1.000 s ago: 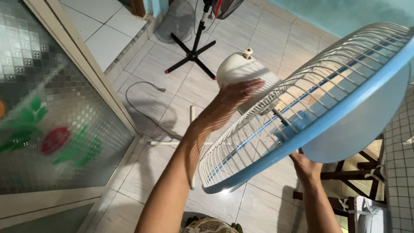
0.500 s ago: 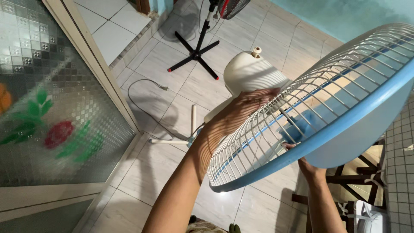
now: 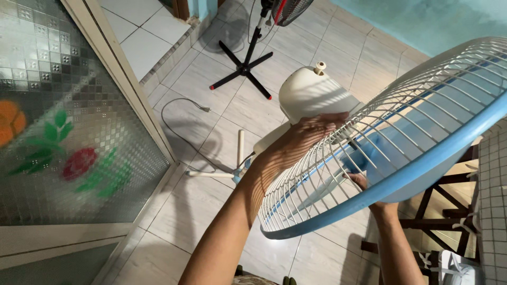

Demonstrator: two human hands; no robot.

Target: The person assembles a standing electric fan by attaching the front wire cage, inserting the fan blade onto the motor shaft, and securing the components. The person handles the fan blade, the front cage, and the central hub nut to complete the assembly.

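A stand fan is tilted towards me, its white wire guard ringed by a blue rim. My left hand is pressed flat against the cream motor housing behind the guard. My right hand reaches up under the guard near the blue blade hub; its fingers are mostly hidden by the rim and wires. The translucent blue blades show through the guard.
The fan's white cross base and a loose power cord lie on the tiled floor. A second fan's black cross stand stands further off. A patterned glass door is on the left, a dark wooden stool on the right.
The fan head has swung slightly right and up in view. My left hand has slid down the motor housing, and my right hand has risen closer to the hub.
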